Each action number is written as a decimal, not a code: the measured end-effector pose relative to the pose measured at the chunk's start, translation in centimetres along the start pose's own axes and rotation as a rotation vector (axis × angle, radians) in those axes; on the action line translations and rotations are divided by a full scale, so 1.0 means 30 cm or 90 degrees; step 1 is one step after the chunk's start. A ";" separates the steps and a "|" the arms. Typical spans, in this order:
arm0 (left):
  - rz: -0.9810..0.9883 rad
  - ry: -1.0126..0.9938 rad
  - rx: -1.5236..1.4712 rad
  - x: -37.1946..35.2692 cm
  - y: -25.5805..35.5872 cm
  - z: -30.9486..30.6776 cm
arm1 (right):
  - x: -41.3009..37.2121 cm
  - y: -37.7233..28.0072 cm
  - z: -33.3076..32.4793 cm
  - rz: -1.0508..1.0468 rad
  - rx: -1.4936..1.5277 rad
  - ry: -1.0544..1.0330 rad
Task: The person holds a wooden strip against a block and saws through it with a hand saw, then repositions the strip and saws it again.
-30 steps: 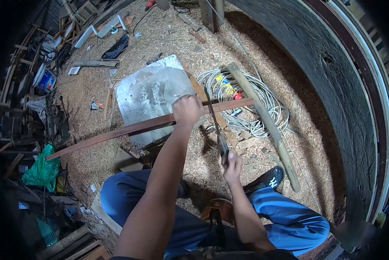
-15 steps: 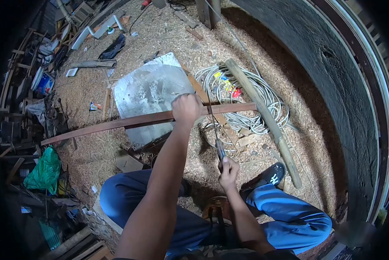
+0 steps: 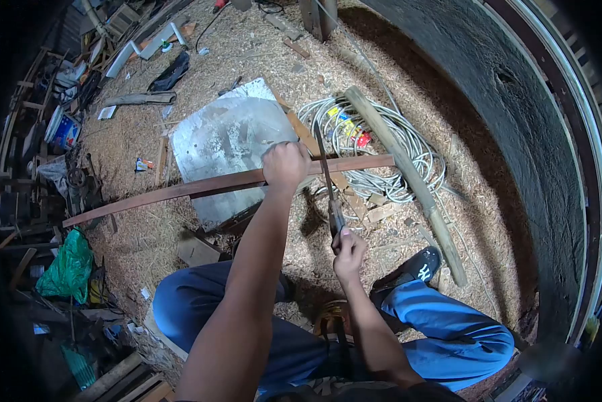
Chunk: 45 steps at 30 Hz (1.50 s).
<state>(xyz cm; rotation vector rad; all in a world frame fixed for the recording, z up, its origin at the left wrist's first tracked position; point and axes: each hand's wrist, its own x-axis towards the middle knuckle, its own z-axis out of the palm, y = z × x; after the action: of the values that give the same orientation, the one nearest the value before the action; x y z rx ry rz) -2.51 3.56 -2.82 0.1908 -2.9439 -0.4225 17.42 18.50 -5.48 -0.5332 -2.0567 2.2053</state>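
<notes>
A long, thin reddish-brown wooden strip (image 3: 180,191) runs from the far left to the middle right above a sawdust floor. My left hand (image 3: 285,166) grips it near its right end. My right hand (image 3: 347,248) is closed on the handle of a narrow saw (image 3: 327,184), whose blade crosses the strip just right of my left hand. I am seated, with blue trousers and a black shoe (image 3: 418,269) showing below.
A metal sheet (image 3: 227,144) lies under the strip. A coil of grey cable (image 3: 381,157) and a thick wooden pole (image 3: 408,181) lie to the right, against a curved dark wall (image 3: 515,134). Tools, scrap and a green bag (image 3: 66,264) crowd the left side.
My right hand has pushed the saw forward across the strip, moving up and away from me. The strip's left end has dropped slightly; my left hand keeps its grip.
</notes>
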 end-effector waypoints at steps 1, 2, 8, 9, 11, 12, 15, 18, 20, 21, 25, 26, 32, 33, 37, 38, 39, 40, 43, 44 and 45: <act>0.003 -0.003 0.001 0.001 0.004 -0.005 | -0.021 0.002 -0.010 0.002 0.002 0.004; -0.008 -0.005 0.003 -0.004 0.008 -0.010 | -0.070 0.010 -0.034 -0.002 -0.015 -0.010; -0.019 -0.008 -0.016 0.000 0.006 0.001 | -0.215 0.002 -0.080 -0.039 -0.044 -0.022; -0.019 -0.014 -0.010 0.002 0.006 -0.005 | -0.152 -0.010 -0.053 -0.036 -0.040 -0.021; -0.025 -0.013 -0.004 0.003 0.023 -0.034 | -0.048 -0.021 -0.019 -0.064 -0.086 -0.013; -0.031 -0.006 -0.004 -0.001 0.028 -0.033 | -0.050 -0.014 -0.021 -0.062 -0.087 -0.012; -0.007 -0.005 -0.013 -0.013 0.016 -0.019 | -0.064 -0.031 -0.020 -0.053 -0.099 -0.036; 0.004 0.045 0.018 -0.008 0.018 -0.013 | -0.187 -0.033 -0.062 -0.141 -0.107 0.039; 0.014 0.051 0.007 -0.009 0.021 -0.001 | -0.313 0.079 -0.156 0.030 -0.074 -0.108; 0.016 0.064 -0.001 -0.008 0.021 0.001 | -0.292 0.080 -0.147 0.027 -0.076 -0.110; -0.014 0.030 0.026 -0.014 0.023 -0.005 | -0.055 0.004 -0.015 -0.008 -0.038 0.009; -0.016 0.031 0.023 -0.010 0.021 0.004 | 0.000 -0.008 0.004 -0.005 -0.011 0.003; -0.016 0.034 0.011 -0.004 0.020 -0.003 | -0.255 0.089 -0.101 -0.079 -0.071 -0.018; -0.009 0.037 0.012 -0.004 0.020 -0.003 | -0.272 0.067 -0.116 -0.036 -0.066 -0.080; -0.005 0.044 0.016 -0.002 0.020 -0.004 | -0.127 -0.006 0.013 -0.118 -0.013 0.073; -0.019 0.040 0.029 0.001 0.023 -0.007 | -0.060 -0.008 0.018 -0.066 0.016 0.028; -0.030 0.037 0.042 -0.004 0.022 0.001 | -0.024 -0.006 0.016 -0.016 0.045 -0.014; -0.029 0.036 0.041 -0.006 0.020 0.002 | -0.035 -0.007 0.015 -0.016 0.045 -0.012; -0.035 -0.006 -0.021 0.003 0.009 -0.001 | -0.133 -0.006 -0.009 0.004 0.027 0.031; -0.030 0.003 -0.013 0.004 0.006 0.005 | -0.210 0.027 -0.038 -0.091 -0.021 0.053; -0.026 0.009 -0.006 0.002 0.010 0.008 | -0.241 0.010 -0.047 -0.182 -0.072 0.076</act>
<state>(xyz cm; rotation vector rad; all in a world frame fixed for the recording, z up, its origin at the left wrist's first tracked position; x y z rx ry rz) -2.64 3.89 -2.95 0.2529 -2.9287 -0.4383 24.66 17.71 -4.41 -0.3425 -2.0572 1.8632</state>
